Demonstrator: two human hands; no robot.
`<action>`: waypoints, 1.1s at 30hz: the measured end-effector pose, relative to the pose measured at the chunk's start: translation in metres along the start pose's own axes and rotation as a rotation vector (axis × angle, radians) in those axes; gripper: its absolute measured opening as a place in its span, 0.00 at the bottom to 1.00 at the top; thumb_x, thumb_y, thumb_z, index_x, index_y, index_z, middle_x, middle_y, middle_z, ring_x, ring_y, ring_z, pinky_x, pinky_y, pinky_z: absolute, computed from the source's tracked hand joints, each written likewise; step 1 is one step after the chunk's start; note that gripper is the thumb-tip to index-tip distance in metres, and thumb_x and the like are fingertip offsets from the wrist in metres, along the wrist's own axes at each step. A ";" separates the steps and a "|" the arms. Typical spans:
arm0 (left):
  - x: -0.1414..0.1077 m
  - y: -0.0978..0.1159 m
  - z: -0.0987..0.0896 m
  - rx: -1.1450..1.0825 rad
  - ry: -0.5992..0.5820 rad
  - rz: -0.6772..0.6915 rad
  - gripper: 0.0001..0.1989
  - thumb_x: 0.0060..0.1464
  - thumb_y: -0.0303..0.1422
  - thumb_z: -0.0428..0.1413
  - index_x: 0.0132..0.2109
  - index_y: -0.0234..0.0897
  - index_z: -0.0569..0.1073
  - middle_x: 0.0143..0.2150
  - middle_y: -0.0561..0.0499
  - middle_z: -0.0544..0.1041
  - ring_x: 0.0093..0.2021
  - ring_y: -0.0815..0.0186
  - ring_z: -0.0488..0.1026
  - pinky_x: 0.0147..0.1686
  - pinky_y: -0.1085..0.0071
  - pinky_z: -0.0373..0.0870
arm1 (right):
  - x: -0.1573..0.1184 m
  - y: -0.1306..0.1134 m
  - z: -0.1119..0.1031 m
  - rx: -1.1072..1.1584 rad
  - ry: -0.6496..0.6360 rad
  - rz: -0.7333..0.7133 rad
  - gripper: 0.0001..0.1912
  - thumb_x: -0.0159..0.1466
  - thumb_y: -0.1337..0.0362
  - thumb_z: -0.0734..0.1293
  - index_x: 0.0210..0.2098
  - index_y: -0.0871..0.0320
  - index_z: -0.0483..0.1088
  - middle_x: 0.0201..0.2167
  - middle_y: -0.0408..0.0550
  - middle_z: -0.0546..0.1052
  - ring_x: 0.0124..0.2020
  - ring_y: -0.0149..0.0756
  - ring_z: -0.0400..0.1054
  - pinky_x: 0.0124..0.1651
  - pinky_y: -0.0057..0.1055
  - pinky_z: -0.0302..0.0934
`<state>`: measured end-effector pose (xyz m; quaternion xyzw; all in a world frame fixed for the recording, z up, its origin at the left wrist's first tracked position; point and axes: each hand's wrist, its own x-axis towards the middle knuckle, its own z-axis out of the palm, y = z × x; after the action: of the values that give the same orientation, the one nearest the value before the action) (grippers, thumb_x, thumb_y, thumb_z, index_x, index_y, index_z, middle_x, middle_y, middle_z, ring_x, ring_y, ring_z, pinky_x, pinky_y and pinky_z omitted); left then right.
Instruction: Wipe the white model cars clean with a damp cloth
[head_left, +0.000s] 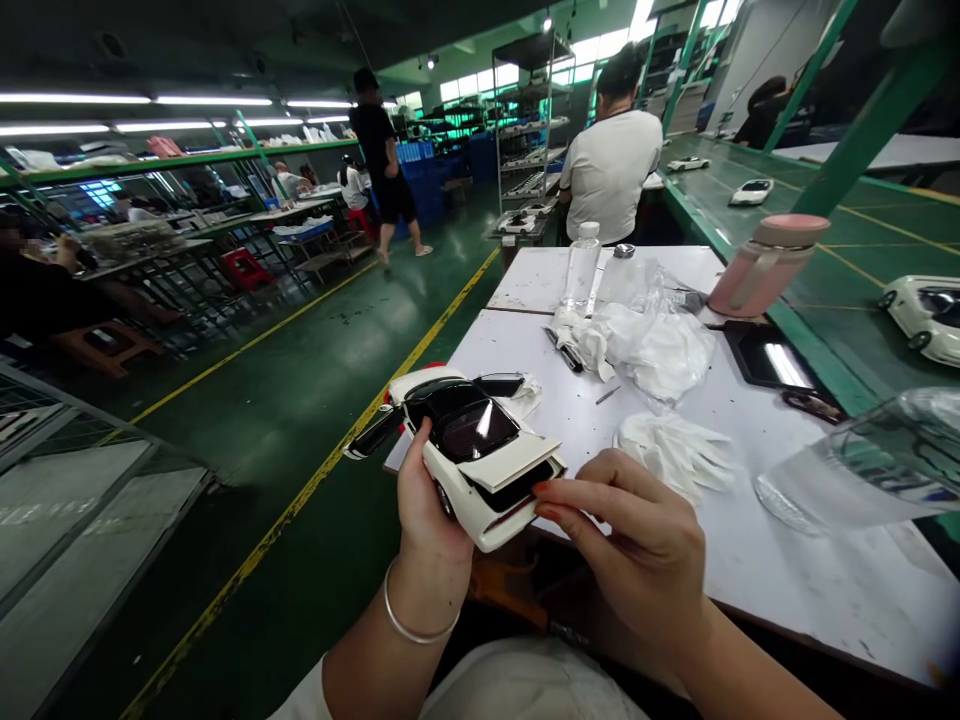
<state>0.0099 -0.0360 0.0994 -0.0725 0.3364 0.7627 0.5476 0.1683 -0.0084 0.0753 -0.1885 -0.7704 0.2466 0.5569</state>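
A white model car [480, 480] with a black roof is in my left hand [431, 500], tilted, its rear toward me. Both of its doors stand open, and the rear lid [514, 462] is raised a little over a dark gap. My left palm and fingers wrap round the car's side from below, the thumb beside the window. At the right rear corner, my right hand [637, 540] pinches the edge of the tail between thumb and forefinger. Any small part between those fingertips is hidden. A white glove [675, 455] lies on the white table [810, 590] beyond my right hand.
On the table are a clear bottle [581, 270], crumpled plastic bags [660, 340], a pink tumbler [772, 265], a dark phone-like slab [769, 355] and a large clear container [862, 460]. More model cars [930, 315] sit on the green bench at right. A person in white [611, 170] is ahead.
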 end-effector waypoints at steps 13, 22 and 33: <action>-0.001 0.001 -0.006 -0.031 0.012 0.056 0.19 0.66 0.40 0.50 0.50 0.34 0.80 0.41 0.46 0.84 0.49 0.54 0.80 0.55 0.57 0.74 | -0.016 -0.001 -0.005 -0.049 -0.031 -0.146 0.21 0.61 0.80 0.67 0.48 0.53 0.78 0.30 0.44 0.73 0.28 0.30 0.68 0.28 0.28 0.64; -0.005 0.010 -0.002 -0.123 -0.013 0.110 0.19 0.67 0.37 0.49 0.58 0.36 0.76 0.48 0.46 0.83 0.55 0.55 0.77 0.58 0.60 0.71 | -0.048 0.121 -0.088 -0.975 -0.223 -0.032 0.15 0.68 0.55 0.67 0.50 0.51 0.79 0.53 0.56 0.78 0.53 0.55 0.72 0.47 0.49 0.71; -0.001 0.006 -0.006 -0.071 -0.006 0.121 0.20 0.66 0.41 0.50 0.54 0.33 0.78 0.43 0.45 0.84 0.51 0.54 0.79 0.58 0.57 0.72 | -0.035 0.065 -0.082 -0.734 -0.088 0.087 0.13 0.69 0.66 0.65 0.50 0.48 0.77 0.50 0.47 0.80 0.43 0.42 0.78 0.34 0.32 0.71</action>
<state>0.0033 -0.0413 0.0983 -0.0693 0.3114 0.8060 0.4986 0.2584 0.0382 0.0320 -0.3975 -0.8220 -0.0148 0.4076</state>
